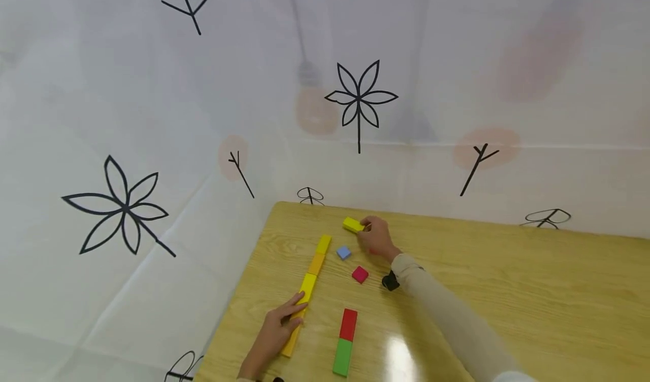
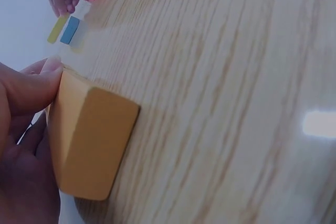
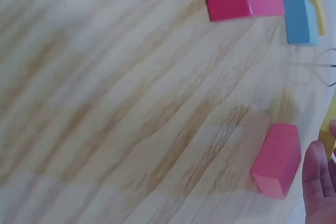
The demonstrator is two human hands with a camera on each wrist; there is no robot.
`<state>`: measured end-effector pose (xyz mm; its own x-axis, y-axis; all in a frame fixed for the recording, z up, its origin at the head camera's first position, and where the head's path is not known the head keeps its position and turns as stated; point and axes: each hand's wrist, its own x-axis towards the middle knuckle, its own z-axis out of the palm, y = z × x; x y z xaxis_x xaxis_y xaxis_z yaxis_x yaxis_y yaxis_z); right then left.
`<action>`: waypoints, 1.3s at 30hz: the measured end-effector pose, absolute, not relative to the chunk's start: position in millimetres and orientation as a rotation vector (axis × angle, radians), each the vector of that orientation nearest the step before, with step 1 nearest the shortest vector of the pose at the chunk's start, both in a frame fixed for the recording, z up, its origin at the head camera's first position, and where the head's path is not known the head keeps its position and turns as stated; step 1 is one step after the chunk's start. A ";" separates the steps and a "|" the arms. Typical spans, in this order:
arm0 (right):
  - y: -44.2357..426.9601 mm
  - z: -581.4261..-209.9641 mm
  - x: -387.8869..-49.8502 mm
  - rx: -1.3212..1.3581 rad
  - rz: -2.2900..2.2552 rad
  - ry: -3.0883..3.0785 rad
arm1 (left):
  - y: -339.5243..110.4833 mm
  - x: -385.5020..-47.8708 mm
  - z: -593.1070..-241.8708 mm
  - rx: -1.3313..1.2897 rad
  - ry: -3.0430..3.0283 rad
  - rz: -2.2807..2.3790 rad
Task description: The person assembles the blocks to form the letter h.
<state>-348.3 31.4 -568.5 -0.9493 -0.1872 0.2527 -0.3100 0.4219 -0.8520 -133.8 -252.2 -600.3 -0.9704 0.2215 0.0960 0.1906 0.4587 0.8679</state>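
On the wooden table, my left hand [image 1: 274,332] holds the near part of a straight row of yellow and orange blocks. Its thumb and fingers lie along the sides of the nearest orange block [image 2: 100,145]. Farther along the row are a yellow block [image 1: 307,285], an orange block [image 1: 316,264] and another yellow block [image 1: 323,244]. Beyond the row's far end, to its right, my right hand [image 1: 377,237] pinches a yellow block [image 1: 351,224] by its right end. Only some fingers of that hand show in the right wrist view.
A small blue block [image 1: 343,252] and a crimson block [image 1: 360,274] lie between the hands. Below the right wrist is a pink block [image 3: 278,158]. Nearer, a red block [image 1: 348,324] and green block [image 1: 342,357] stand end to end. A patterned white cloth [image 1: 406,173] borders the table.
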 end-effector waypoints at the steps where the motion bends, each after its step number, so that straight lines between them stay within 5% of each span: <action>1: 34.2 -567.1 -346.0 0.458 1.566 -2.538 | -251.6 -134.3 -600.7 0.359 2.648 1.577; 39: 43.8 -537.3 -254.7 0.842 1.645 -2.543 | -250.3 -133.5 -599.8 0.375 2.662 1.631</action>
